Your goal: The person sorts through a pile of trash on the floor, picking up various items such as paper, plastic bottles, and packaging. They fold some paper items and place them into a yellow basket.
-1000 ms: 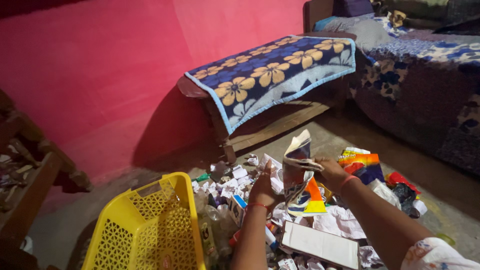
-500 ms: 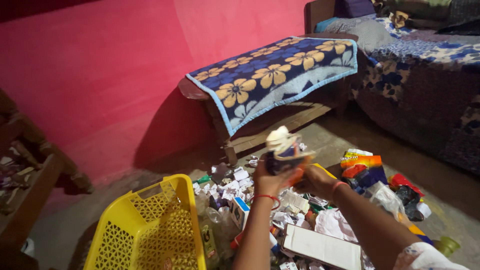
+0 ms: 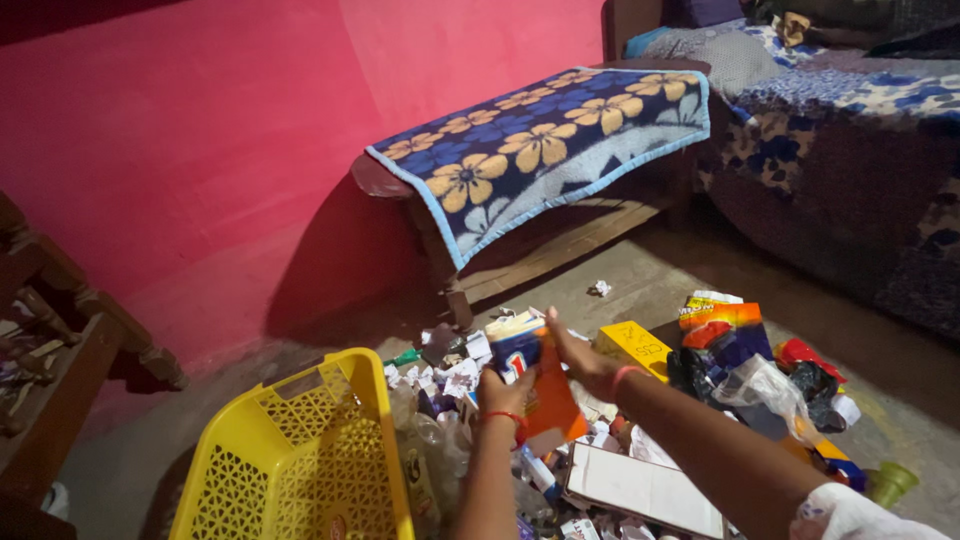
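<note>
Two hands are raised over the litter on the floor: my left hand (image 3: 505,392) is closed around the lower part of a blue-and-orange carton (image 3: 535,378), which stands upright above my fingers with its top flap open. My right hand (image 3: 585,362) lies flat against the carton's right side — fingers extended, touching rather than gripping. Below are scattered boxes and wrappers (image 3: 700,370), with a yellow plastic basket (image 3: 300,460) just to the left.
</note>
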